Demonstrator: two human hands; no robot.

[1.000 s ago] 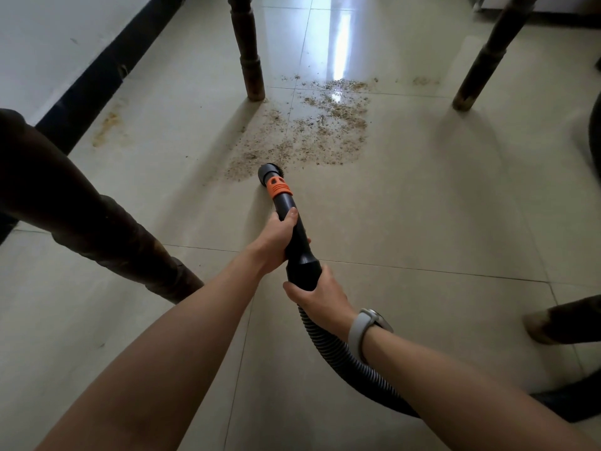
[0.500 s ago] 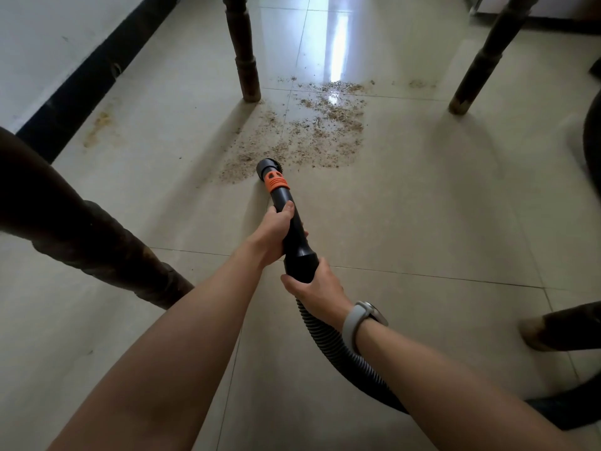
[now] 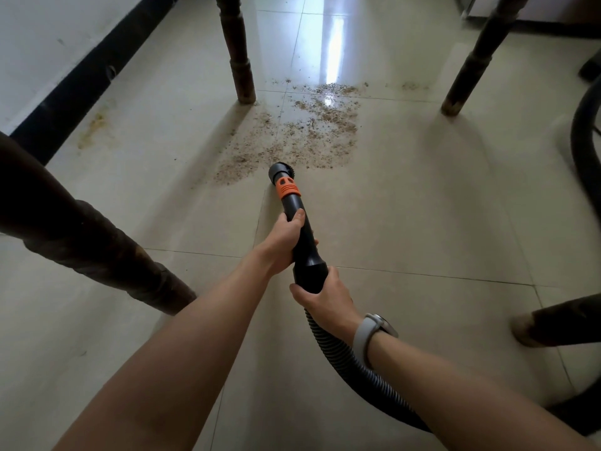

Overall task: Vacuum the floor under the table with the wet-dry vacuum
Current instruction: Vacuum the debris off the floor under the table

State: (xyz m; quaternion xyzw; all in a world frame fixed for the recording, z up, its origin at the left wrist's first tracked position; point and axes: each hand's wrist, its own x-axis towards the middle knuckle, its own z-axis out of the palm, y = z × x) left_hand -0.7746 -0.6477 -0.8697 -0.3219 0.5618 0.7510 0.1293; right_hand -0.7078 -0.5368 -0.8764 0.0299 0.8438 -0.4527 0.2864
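Gripping: my left hand (image 3: 286,237) wraps the rigid black plastic vacuum wand with orange collar (image 3: 294,219) mid-shaft; fingers clamped round it.
Debris: tan sawdust-like scatter on the cream tiled floor (image 3: 302,135) lies between the dark wooden table legs (image 3: 240,56), nozzle at its near edge.
Handling: wand looks light and stiff; ribbed grey hose (image 3: 344,356) bendy, likely dragging.
Right hand (image 3: 325,296): curled round the wand's flared base.
Change: nozzle has crept forward into the scatter since a second ago.

A grey watch (image 3: 374,336) sits on my right wrist, and a black skirting board (image 3: 81,89) lines the white wall (image 3: 39,37).
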